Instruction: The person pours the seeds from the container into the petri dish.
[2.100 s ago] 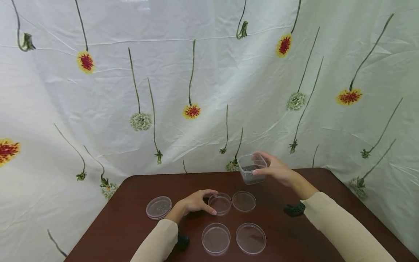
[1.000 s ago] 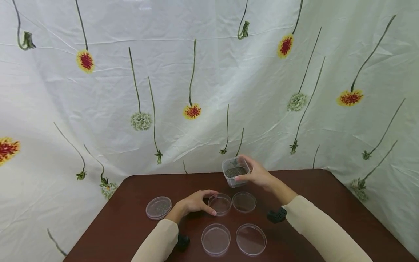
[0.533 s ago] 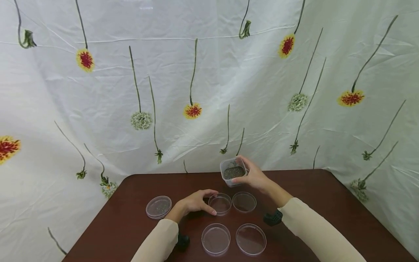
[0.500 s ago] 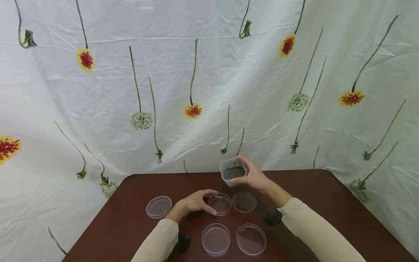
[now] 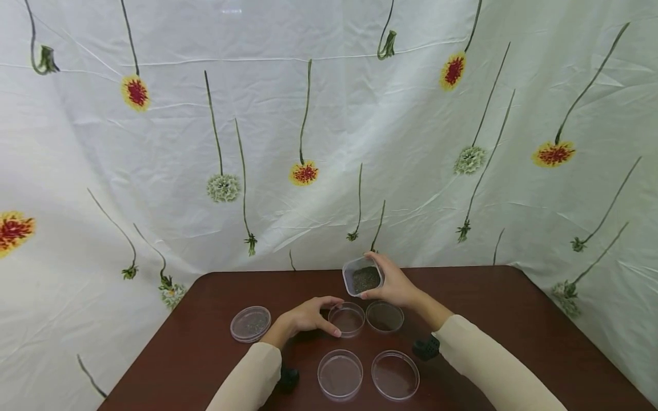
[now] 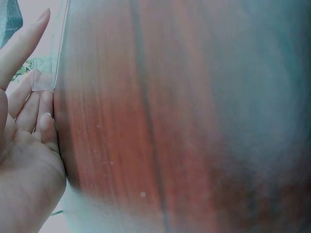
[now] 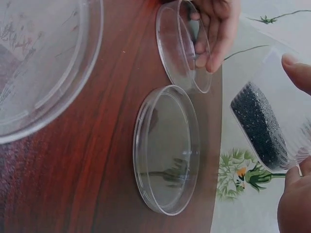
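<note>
In the head view my left hand (image 5: 307, 317) spans a clear petri dish (image 5: 347, 321) on the table, thumb at its near rim and fingers at its far rim. My right hand (image 5: 393, 287) grips a clear square plastic tub (image 5: 349, 277), held tilted above and behind that dish. Dark fine granules (image 7: 257, 124) lie against the tub's lower side in the right wrist view. Beside the held dish sits a second petri dish (image 5: 384, 317). Two more dishes, a left one (image 5: 340, 374) and a right one (image 5: 395, 375), lie nearer the front.
A petri dish with small specks (image 5: 250, 324) lies left of my left wrist. All stand on a dark reddish-brown table (image 5: 478, 297). Behind its far edge hangs a white flowered cloth (image 5: 329, 125).
My right hand has brought the tub leftward from the right and tipped it further, so the granules show more. My left hand and the dishes have stayed in place.
</note>
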`<state>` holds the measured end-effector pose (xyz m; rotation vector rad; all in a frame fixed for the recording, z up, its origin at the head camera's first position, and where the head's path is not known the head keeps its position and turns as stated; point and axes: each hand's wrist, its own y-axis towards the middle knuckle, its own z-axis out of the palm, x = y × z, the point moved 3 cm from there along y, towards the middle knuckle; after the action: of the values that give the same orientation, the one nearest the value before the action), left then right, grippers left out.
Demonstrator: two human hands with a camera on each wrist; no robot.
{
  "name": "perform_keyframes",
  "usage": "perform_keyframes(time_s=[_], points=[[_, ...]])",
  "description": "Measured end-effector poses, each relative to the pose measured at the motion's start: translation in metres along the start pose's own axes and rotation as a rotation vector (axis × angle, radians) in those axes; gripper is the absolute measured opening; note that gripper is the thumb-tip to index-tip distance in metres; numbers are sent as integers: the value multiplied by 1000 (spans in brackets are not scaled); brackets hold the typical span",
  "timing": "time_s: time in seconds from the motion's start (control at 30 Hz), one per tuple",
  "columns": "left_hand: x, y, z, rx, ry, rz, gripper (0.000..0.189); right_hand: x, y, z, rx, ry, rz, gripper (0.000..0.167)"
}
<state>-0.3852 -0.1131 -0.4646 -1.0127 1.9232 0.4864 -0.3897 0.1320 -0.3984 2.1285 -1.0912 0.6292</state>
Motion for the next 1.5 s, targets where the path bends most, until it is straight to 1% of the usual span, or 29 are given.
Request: perform_keyframes(time_s=[0.1,0.33,0.57,0.67,0.87,1.1,1.3,1.5], points=[[0,0,0,-1,1,0,74,0,0,3,2,-31,-21,98],[0,0,0,2,20,9,74,2,-1,9,-34,-105,-98,96],[1,0,0,1,22,16,74,1,0,14,-45,-196,-166,95],[0,-1,0,-1,19,15,74,2,0,15,-49,-233,-187,95],[0,-2,1,-4,9,1,75,5,-1,16,-53,-284,-197,94],[0,-1,0,-1,8,0,76,9,-4,15,-87,-357,-257,93],[2,0,0,1,17,-17,76,10,-5,18,-81,-419,-319,92],[1,0,-1,2,16,-23,76,11,-3,19,-53,-456,-348,92]])
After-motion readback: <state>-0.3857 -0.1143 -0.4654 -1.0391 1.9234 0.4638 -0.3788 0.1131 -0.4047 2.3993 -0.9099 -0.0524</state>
